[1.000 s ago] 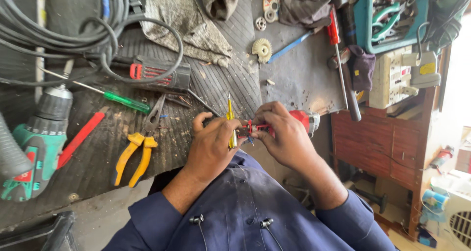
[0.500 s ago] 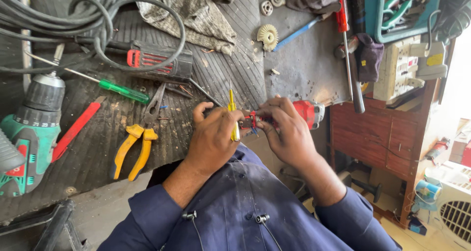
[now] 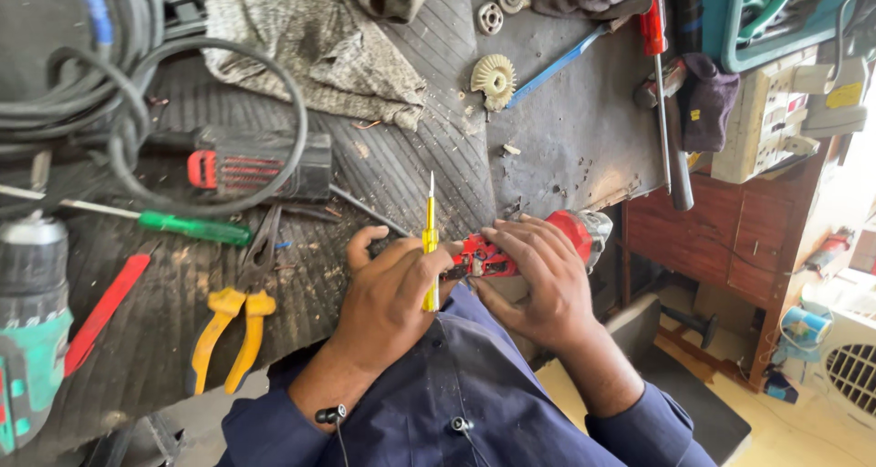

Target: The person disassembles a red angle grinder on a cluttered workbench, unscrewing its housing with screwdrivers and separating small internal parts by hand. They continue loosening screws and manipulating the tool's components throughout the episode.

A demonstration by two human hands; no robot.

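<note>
Head view, looking down on a cluttered workbench. Left hand (image 3: 388,298) is clenched around a yellow screwdriver (image 3: 429,239), tip pointing to 12 o'clock. Right hand (image 3: 538,280) wraps a red power tool (image 3: 575,230) at the bench's near edge, w/ fingers curled over its opened body, just at 3 o'clock of the screwdriver. The tool looks rigid and fairly heavy, w/ exposed inner parts probably delicate; best held by the solid casing, not the open section. Yellow-handled pliers (image 3: 228,335) lie at 9 o'clock, a green drill (image 3: 32,330) beyond.
</note>
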